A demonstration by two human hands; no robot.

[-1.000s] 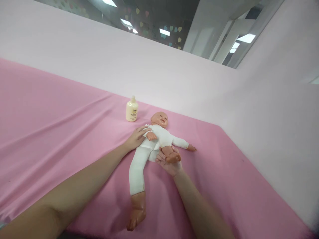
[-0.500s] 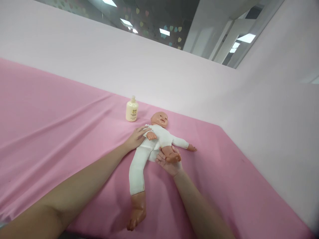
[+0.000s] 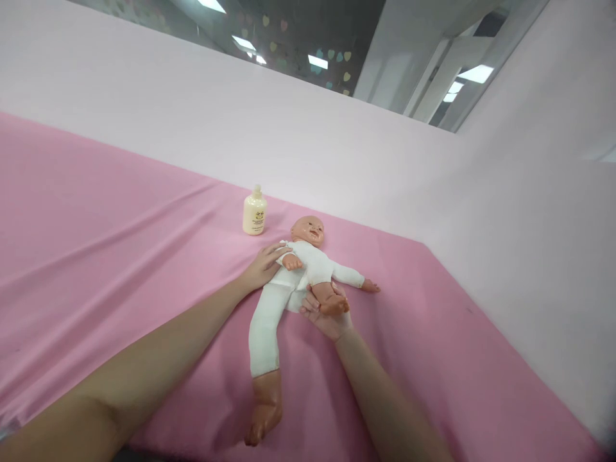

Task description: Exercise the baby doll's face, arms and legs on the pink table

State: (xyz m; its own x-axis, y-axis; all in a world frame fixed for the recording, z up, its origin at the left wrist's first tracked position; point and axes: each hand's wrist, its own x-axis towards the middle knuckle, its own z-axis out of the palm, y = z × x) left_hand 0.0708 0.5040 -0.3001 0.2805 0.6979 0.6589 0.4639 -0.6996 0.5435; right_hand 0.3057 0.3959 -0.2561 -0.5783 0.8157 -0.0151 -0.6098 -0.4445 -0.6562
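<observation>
A baby doll [image 3: 315,262] with white cloth body and limbs lies on its back, head away from me. My left hand [image 3: 264,264] holds its arm and side on the left, fingers laid over the arm close to the doll's small hand. From below, my right hand [image 3: 332,326] grips the doll's bent leg, which is folded up over the belly; its foot [image 3: 335,304] hides part of my palm and fingers. The other leg [image 3: 264,340] stretches straight toward me. One doll arm [image 3: 349,276] reaches out to the right.
A cream-coloured pump bottle [image 3: 254,217] stands upright beyond my left hand, left of the doll's head. Pink, creased cloth [image 3: 120,218] covers the surface. Behind it rises a white wall [image 3: 192,122] with a window [image 3: 298,38] above.
</observation>
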